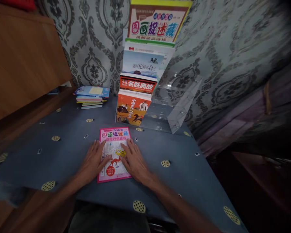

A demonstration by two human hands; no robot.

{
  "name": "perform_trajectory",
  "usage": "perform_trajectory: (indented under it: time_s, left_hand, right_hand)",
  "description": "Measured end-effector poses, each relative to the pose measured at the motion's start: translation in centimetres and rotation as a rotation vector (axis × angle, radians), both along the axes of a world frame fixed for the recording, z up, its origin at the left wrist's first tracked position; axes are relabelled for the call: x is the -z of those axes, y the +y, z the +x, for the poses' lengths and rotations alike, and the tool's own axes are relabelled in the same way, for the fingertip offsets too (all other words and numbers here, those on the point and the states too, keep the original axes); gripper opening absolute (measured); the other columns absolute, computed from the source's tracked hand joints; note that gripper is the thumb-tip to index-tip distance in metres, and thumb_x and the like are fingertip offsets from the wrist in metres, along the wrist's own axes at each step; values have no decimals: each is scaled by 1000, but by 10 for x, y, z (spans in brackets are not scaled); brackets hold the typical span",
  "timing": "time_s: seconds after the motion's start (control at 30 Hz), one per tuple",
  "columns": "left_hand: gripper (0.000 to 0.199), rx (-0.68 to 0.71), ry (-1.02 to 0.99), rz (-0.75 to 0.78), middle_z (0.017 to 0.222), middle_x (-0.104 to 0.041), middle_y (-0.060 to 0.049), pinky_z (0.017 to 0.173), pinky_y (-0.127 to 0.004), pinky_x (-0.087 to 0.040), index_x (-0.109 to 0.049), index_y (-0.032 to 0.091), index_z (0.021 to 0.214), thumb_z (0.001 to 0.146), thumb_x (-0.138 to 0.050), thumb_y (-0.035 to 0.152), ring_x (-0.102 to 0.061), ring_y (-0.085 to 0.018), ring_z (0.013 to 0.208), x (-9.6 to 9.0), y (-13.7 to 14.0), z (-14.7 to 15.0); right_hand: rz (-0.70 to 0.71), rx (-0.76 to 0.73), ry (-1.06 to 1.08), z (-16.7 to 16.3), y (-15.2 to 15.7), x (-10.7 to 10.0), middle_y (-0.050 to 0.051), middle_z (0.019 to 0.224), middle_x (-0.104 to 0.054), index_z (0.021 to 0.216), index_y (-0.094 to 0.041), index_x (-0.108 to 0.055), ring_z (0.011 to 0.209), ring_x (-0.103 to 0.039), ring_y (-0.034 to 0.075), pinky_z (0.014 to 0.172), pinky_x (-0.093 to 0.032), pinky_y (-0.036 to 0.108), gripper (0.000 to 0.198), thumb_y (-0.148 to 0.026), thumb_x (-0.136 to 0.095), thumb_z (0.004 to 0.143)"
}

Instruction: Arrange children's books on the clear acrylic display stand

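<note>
Tabletop [184, 181], patterned. Clear rack [176, 115] w/ bks. [133, 110], rear. Bk. stack [92, 97], rear L. Pink bk. [115, 149], flat, front ctr. L. hand [92, 160], R. hand [134, 160] on it, fingers [125, 149] spread. Step: prob. steadying; lifting wd. need fingers under edge.

Home room, by look of it: damask wallpaper [94, 61], pineapple-print tablecloth [184, 181], purplish curtain [244, 111], wooden cabinet [26, 58].
</note>
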State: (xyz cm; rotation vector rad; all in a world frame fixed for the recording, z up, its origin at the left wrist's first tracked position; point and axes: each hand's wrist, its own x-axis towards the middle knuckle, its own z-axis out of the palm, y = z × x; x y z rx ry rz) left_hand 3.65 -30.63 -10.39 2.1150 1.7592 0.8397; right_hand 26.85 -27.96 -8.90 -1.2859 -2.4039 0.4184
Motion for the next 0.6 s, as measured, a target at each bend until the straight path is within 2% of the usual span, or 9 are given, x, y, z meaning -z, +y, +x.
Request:
perform_trajectory:
  time_s: [0.1,0.2,0.27,0.33,0.47,0.53,0.6]
  left_hand:
    - [60,-57,-553,-128,145,-57,-15,112,-52,-43,-49,22,141,90,-62,51,-53,-33,135,-21,12,8]
    - [54,-244,-1166,-349,125,-70,-15,95,-43,-57,-57,18,128,81,-74,39,-69,-31,112,-40,26,19]
    - [43,-349,-1406,-530,109,-76,-15,85,-41,-61,-62,14,118,79,-76,27,-74,-30,98,-47,35,27]
    - [31,-405,-1516,-640,96,-78,-14,79,-41,-63,-65,12,108,80,-75,18,-77,-30,88,-49,42,33]
    - [25,-360,-1659,-656,92,-79,-13,77,-41,-64,-68,12,100,78,-78,17,-77,-30,83,-45,52,38]
    - [27,-304,-1701,-655,94,-80,-12,79,-41,-64,-69,13,99,76,-80,20,-77,-31,88,-42,55,38]
    - [28,-272,-1706,-665,96,-80,-11,82,-41,-64,-70,14,99,75,-82,22,-77,-31,92,-41,56,37]
  right_hand:
    - [29,5,40,0,0,2,23,157,-39,145,-12,-50,152,-26,38,119,-33,61,49,-33,-49,101]
    - [41,2,91,2,1,6,23,157,-40,144,-12,-51,151,-27,37,119,-32,61,48,-33,-49,100]
    - [21,2,147,4,1,8,23,159,-37,145,-13,-50,152,-27,37,119,-32,60,50,-35,-50,100]
    - [-19,21,228,4,1,11,20,162,-31,148,-16,-47,152,-26,35,120,-32,58,52,-38,-49,101]
    - [-150,144,462,5,3,14,14,169,-11,157,-21,-31,155,-18,32,122,-30,55,65,-44,-50,100]
    - [-216,203,624,6,6,14,13,169,-12,160,-22,-24,155,-18,32,123,-26,56,74,-47,-55,97]
    - [-310,239,846,7,11,11,13,166,-26,159,-24,-24,152,-26,31,123,-27,56,79,-48,-62,94]
